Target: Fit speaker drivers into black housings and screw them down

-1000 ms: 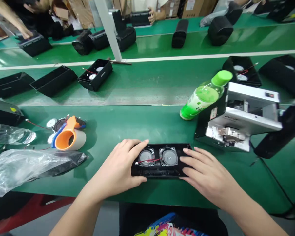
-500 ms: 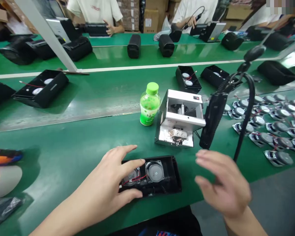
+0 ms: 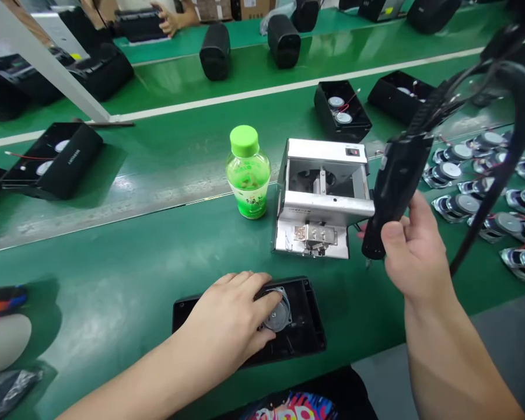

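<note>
My left hand (image 3: 240,315) lies over a black speaker panel (image 3: 306,321) on the green bench. Its fingers are curled onto a round speaker driver (image 3: 279,315) seated in the panel; a second driver is hidden beneath the hand. My right hand (image 3: 420,254) is wrapped around a black electric screwdriver (image 3: 398,189), thumb in front and fingers behind. The screwdriver hangs from above with its thin bit pointing down. Just left of it stands a silver screw feeder (image 3: 326,201), beyond the panel.
A green-capped bottle (image 3: 248,175) stands left of the feeder. Loose speaker drivers (image 3: 459,207) in rows lie to the right. Open speaker housings (image 3: 61,160) sit on the line beyond. A tape roll (image 3: 4,344) is at left. A co-worker's hand (image 3: 168,20) holds a speaker across the line.
My right hand has moved up and closed around the screwdriver. My left hand has shifted right and come down onto the right-hand driver. The view has tilted lower.
</note>
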